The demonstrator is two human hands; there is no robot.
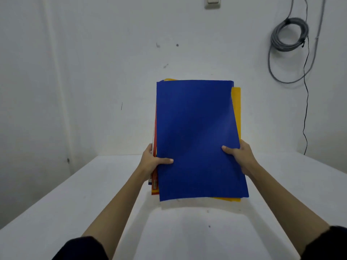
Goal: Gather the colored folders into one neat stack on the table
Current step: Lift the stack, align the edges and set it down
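Observation:
I hold a bundle of colored folders upright and tilted above the white table (75, 199). A blue folder (197, 137) faces me and covers most of the others. A yellow folder (237, 109) sticks out behind it on the right and along the bottom edge. A red folder (155, 184) shows as a thin strip on the left. My left hand (154, 162) grips the bundle's left edge, thumb on the blue cover. My right hand (239, 156) grips the right edge, thumb on the front. The edges are not aligned.
A white wall stands close behind the table. A coil of grey cable (289, 34) hangs on the wall at the upper right, with a black cord (306, 109) running down. A wall switch (212, 2) sits at the top.

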